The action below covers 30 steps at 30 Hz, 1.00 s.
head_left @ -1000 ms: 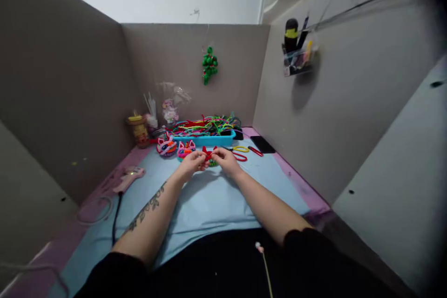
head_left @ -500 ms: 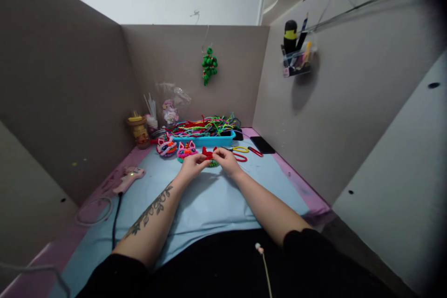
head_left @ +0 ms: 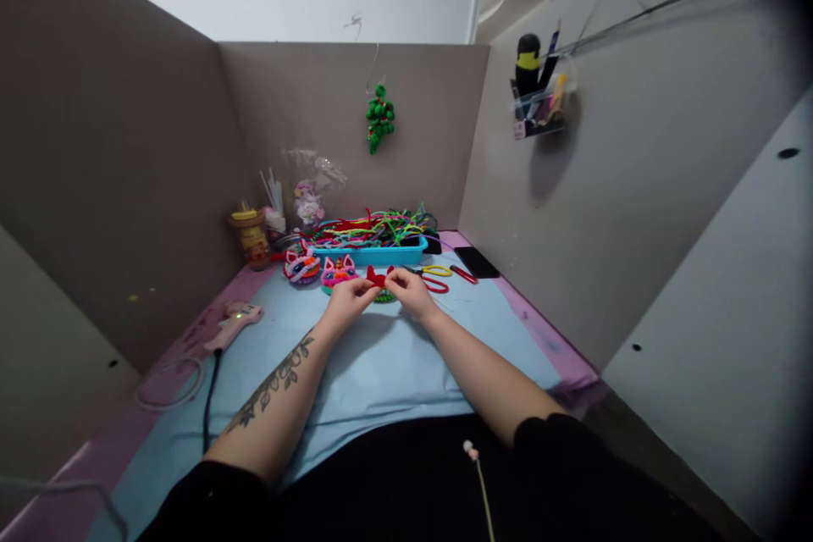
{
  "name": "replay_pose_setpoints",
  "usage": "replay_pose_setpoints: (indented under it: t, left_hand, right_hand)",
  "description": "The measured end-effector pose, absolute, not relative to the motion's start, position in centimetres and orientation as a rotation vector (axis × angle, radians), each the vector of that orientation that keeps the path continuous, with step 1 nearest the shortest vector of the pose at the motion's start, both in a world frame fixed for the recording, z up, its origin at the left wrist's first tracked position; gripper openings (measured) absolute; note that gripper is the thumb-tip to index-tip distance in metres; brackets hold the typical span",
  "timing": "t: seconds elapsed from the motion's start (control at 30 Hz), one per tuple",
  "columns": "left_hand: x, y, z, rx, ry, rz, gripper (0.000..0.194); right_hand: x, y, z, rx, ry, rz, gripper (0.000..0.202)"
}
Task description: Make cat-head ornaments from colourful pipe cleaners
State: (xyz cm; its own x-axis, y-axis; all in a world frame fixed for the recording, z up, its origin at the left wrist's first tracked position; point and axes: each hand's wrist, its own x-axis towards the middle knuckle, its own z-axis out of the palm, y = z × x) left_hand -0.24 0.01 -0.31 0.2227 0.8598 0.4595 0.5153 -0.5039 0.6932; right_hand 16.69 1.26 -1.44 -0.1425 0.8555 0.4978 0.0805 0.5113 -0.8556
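Between my two hands is a small red and green pipe-cleaner figure (head_left: 379,278), red on top with green showing below. The fingers of my left hand (head_left: 351,301) are pinched at its left side. My right hand (head_left: 412,291) pinches its right side, and the fingertips of both hands nearly meet in front of it. My fingers cover part of the figure. Just left of it sits a pink fuzzy animal head (head_left: 340,271) with pointed ears and a small horn. Farther left is a similar pink, purple and orange head (head_left: 301,268).
Behind my hands a blue tray (head_left: 374,256) holds many coloured pipe cleaners. Scissors (head_left: 438,284), a red-handled cutter (head_left: 464,274) and a phone (head_left: 478,262) lie to the right. A pink glue gun (head_left: 235,324) lies left, its black cord running forward. Partitions enclose the table.
Both hands stay at nearly the same place, still pinching the red and green figure. The left fingers shift very slightly, and a little more green shows beneath them.
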Motion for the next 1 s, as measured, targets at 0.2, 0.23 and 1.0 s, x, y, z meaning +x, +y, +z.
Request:
replay_pose_setpoints:
  t: [0.2,0.23,1.0]
  left_hand:
    - [-0.38,0.21,-0.55,2.094,1.271,1.208,0.030]
    - [-0.38,0.21,-0.55,2.094,1.269,1.206,0.030]
    - [-0.12,-0.05,-0.46,2.173,1.240,1.170,0.031]
  right_hand:
    - [16.56,1.07,-1.33,-0.788,-1.568,0.862,0.016]
    - [16.54,1.03,-1.30,-0.780,-1.568,0.869,0.016]
    - [16.53,1.01,-1.33,-0.836,-1.631,0.801,0.017]
